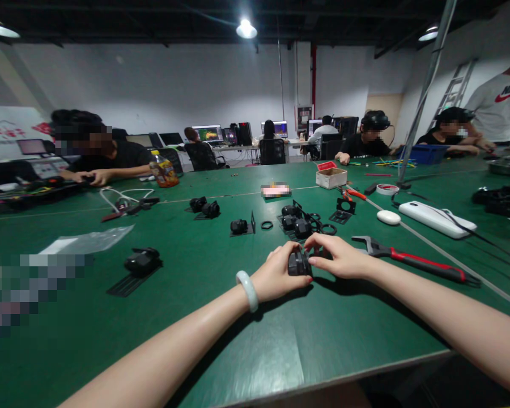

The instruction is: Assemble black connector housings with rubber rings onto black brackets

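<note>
Just above the green table, my left hand (pixel 279 271), with a pale bangle at its wrist, grips a black ribbed plastic fitting (pixel 298 264) between thumb and fingers. The fitting looks like a cable gland. At its right end, my right hand (pixel 336 256) closes thumb and fingertips on it; the fingers partly hide that end. Right beyond my hands sit several more black fittings (pixel 302 228) with black ring nuts (pixel 328 229) beside them. An adjustable wrench (pixel 423 264) with red and black handles lies to the right, partly behind my right forearm.
More fittings on black slotted brackets stand at left (pixel 142 262) and centre (pixel 239 226). A bracket (pixel 343 211), red-handled pliers (pixel 356 194), a small box (pixel 331 178) and a white power bank (pixel 436 219) lie farther right. A metal pole (pixel 425 96) rises there. Several people sit around.
</note>
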